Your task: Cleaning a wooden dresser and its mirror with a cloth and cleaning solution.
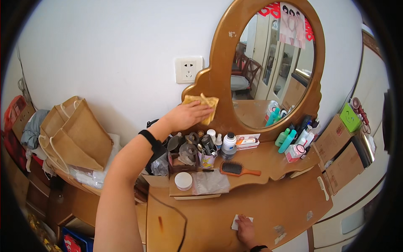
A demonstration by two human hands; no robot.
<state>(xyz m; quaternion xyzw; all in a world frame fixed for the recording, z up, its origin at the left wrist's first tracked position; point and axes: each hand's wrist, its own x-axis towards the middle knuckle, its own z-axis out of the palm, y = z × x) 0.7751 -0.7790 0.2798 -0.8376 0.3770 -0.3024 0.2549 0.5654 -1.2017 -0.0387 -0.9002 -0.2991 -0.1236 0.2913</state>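
My left hand (192, 114) presses a yellow cloth (206, 105) flat against the lower left of a golden-brown wooden mirror frame (220, 56). The fingers lie spread over the cloth, and a black band circles the wrist. Lower down, my right hand (245, 228) is on a small white folded sheet (235, 223), perhaps tissue, on the dressing table top (201, 217). Its fingertips cover part of the sheet, so the grip shows only partly. The oval mirror (270, 75) reflects chairs and doors.
On the raised shelf are a paddle hairbrush (234, 168), a round white jar (183, 181), a plastic bag (214, 182), a full cup (207, 157) and several bottles (288, 140). A cable (181, 214) crosses the tabletop. Left stands a brown tote bag (75, 135); right, cardboard boxes (346, 167). A wall socket (189, 70) adjoins the frame.
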